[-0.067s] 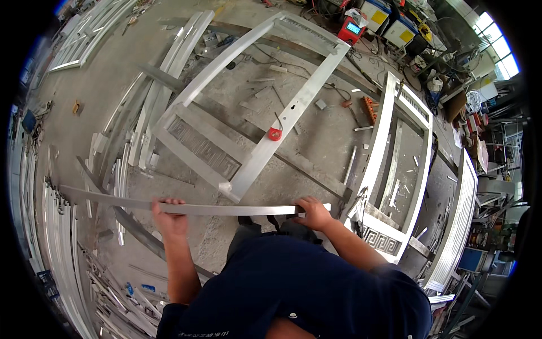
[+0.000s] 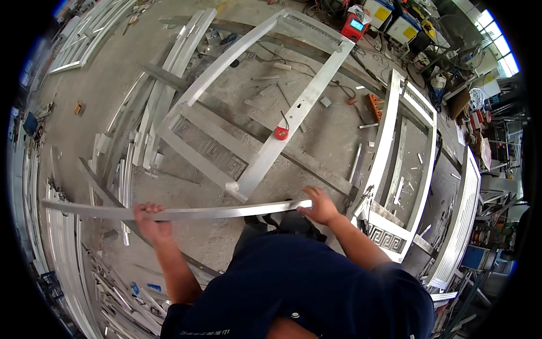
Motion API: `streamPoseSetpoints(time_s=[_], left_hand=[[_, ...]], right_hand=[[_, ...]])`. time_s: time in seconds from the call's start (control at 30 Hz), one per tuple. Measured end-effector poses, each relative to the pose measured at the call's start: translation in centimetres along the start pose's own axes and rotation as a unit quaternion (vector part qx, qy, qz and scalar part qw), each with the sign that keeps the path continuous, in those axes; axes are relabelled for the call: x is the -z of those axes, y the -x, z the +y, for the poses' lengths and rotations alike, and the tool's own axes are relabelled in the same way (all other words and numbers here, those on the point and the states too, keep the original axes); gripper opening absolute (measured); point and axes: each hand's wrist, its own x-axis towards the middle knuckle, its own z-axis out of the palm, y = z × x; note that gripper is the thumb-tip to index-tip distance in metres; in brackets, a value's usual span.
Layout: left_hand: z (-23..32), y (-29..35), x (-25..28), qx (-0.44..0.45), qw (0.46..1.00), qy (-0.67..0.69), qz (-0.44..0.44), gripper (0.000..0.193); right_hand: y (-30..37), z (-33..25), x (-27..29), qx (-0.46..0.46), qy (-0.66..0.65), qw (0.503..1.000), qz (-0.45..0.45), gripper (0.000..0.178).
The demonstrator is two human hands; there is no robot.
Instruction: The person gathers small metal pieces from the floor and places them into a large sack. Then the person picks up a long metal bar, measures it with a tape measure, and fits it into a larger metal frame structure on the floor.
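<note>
Out at nine o'clock, a stack of aluminium profiles lies along the concrete floor. Now the long metal strip, held level across the lower middle of the view, its far end reaching toward nine o'clock. The left hand has it at about seven o'clock, fingers curled over the top edge, clenched around the strip. Moving across: just beyond the strip, up toward twelve o'clock, a large silver door frame lies flat on the floor, with a patterned panel set in its lower part and a red tape measure resting on its long rail. The right hand meets the strip's near end close to centre, palm pressing on it; whether those fingers wrap fully around is hard to tell from here. At three o'clock, a second frame with a key-pattern panel lies alongside. Up at one o'clock, a red welding machine sits among cables.
</note>
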Motion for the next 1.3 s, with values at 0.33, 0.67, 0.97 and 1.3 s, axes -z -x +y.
streamPoseSetpoints(time_s=[0.33,0.67,0.97,1.3], left_hand=[[7.4,-2.4,-1.9,-0.234,0.886,-0.378,0.132,0.026],[-1.6,2.2,3.2,0.057,0.634,-0.736,0.23,0.026],[-8.8,6.2,2.3,0.198,0.535,-0.789,0.227,0.043],[-16.1,-2.3,-9.9,0.138,0.556,-0.807,-0.142,0.054]], right_hand=[[-12.2,10.3,-3.8,-0.225,0.01,0.968,-0.108,0.076],[-32.0,15.4,-11.4,-0.154,0.106,0.966,-0.176,0.087],[-36.6,13.4,-15.9,-0.081,0.1,0.977,-0.169,0.077],[-26.9,-8.4,-16.5,-0.075,-0.51,0.706,-0.485,0.048]])
